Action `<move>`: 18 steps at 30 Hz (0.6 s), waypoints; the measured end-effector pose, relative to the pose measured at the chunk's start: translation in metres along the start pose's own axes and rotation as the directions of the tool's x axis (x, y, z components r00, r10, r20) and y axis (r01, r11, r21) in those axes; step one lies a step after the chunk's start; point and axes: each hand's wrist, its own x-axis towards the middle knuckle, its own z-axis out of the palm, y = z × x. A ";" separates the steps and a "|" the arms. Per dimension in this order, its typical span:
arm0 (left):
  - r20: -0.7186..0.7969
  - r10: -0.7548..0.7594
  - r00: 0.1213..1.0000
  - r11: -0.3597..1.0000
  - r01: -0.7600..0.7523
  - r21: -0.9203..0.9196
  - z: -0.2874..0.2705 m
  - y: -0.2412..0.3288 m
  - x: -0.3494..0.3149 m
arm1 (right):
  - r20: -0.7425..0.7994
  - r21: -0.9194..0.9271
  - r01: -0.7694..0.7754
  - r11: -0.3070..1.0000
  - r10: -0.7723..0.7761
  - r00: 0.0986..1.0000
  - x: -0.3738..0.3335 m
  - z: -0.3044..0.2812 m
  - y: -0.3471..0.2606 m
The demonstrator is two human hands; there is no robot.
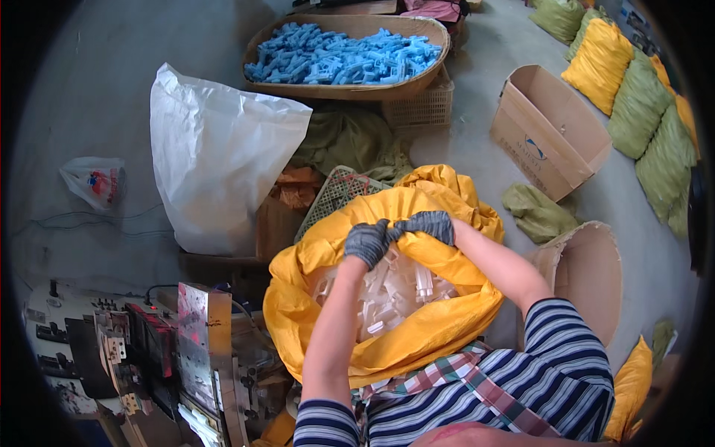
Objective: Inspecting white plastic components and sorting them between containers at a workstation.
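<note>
A large yellow woven sack (pixel 287 328) stands in front of me with its mouth wide and its rim folded outward. Inside lie many whitish, translucent plastic pieces (pixel 383 298). Both hands wear dark grey knit gloves and meet at the far rim. My left hand (pixel 366 243) is closed on the sack's edge, its fingers beside those of the other hand. My right hand (pixel 426 226) grips the same rim just to the right, with yellow fabric bunched under it. The fingertips are partly hidden where the hands meet.
Blue plastic parts (pixel 342 56) fill a cardboard tub at the back. A white bag (pixel 216 156) stands left, above a machine (pixel 201 335). Open cardboard boxes (pixel 547 134) and a round cardboard bin (pixel 596 283) are on the right. Green sacks (pixel 640 100) line the far right.
</note>
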 end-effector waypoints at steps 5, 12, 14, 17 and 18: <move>0.104 -0.117 0.988 0.993 0.119 -0.019 0.018 -0.034 0.017 | -0.483 -0.729 -0.370 0.576 -0.050 0.874 -0.049 0.036 -0.081; -0.045 -0.201 0.979 0.978 0.198 -0.058 0.020 -0.009 -0.008 | -0.302 0.255 -0.357 0.899 0.425 0.853 -0.095 0.045 0.005; -0.262 0.001 0.965 0.999 0.013 0.049 0.014 0.002 -0.038 | -0.051 0.780 -0.177 0.600 0.342 0.938 -0.106 0.038 0.032; -0.179 0.234 0.956 0.959 -0.257 -0.118 0.009 0.007 -0.101 | -0.160 0.963 0.072 0.259 0.338 0.928 -0.102 0.052 0.052; -0.164 0.280 0.946 0.933 -0.308 -0.187 0.017 0.006 -0.126 | -0.134 0.986 0.088 0.145 0.352 0.926 -0.100 0.054 0.050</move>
